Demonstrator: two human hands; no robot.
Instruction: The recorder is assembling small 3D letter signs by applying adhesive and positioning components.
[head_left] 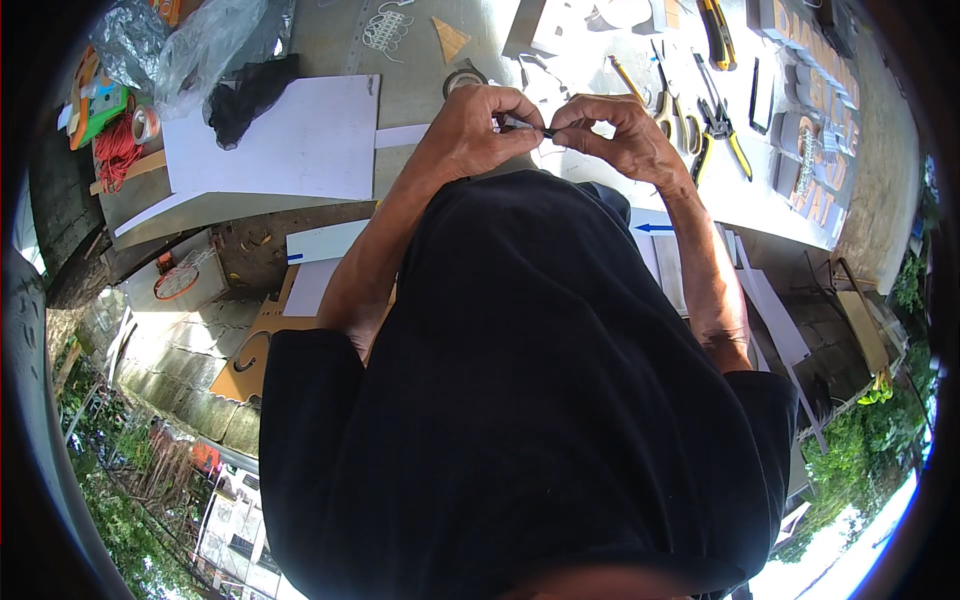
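Here, in the head view, both hands meet above the desk (420,100), just past the person's black shirt (520,400). The left hand (475,130) is closed, pinching one end of a thin dark tool (528,127); the right hand (620,135) is closed on its other end, fingertips touching the left. Left of the tool lies a white sheet (290,140), with a black cloth (250,95) on its far corner. Right of the tool lie scissors (668,100) and yellow-handled pliers (725,135). A tape roll (463,78) sits just beyond the left hand.
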